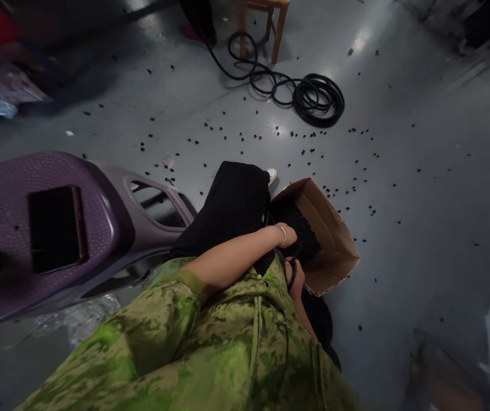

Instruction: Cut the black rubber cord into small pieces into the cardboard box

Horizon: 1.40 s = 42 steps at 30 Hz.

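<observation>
Over the near edge of an open cardboard box [334, 222] is my left hand [288, 234], with a bracelet on its wrist. Its fingers are curled, and what they grip is hidden. Just below it my right hand [296, 277] is closed round a black loop-handled tool [291, 275], which looks like scissors. The far end of the tool is too dark to make out. Inside the box lies a heap of small black pieces [307, 231]. The box leans against my black-trousered leg [236, 200].
To the left stands a purple plastic stool [99, 228] with a phone [54, 228] on it. Many small black pieces [304, 152] are scattered over the grey floor. A coil of black hose or cable [318, 100] lies ahead, near a wooden stool [266, 23] and another person's foot [195, 33].
</observation>
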Each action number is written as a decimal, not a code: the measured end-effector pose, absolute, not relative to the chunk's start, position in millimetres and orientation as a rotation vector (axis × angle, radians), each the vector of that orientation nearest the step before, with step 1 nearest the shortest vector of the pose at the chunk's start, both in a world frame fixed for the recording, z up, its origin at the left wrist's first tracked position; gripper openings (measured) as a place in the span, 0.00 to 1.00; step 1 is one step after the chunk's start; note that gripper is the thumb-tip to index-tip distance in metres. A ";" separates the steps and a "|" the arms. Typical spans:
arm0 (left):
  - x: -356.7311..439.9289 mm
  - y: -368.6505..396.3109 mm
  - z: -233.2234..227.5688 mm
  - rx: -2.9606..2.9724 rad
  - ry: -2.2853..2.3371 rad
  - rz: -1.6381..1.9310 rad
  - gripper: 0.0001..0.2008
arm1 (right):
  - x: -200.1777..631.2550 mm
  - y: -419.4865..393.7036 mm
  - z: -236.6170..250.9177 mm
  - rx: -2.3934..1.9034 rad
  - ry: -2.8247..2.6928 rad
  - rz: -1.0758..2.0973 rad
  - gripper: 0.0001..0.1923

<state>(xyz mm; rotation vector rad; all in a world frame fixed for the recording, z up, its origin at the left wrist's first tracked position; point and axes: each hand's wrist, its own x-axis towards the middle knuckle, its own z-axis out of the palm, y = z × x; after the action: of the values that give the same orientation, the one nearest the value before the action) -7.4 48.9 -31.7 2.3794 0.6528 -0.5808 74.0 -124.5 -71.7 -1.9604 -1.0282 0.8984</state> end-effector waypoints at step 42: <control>-9.3 52.9 -10.3 2.339 0.720 -0.550 0.13 | 80.5 -126.2 -62.2 -1.999 -1.027 1.025 0.21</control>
<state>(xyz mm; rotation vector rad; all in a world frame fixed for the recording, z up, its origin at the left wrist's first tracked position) -9.3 52.9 -10.3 2.3394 0.7203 -0.5495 80.5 -126.2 -62.2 -1.9986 -1.0267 1.0252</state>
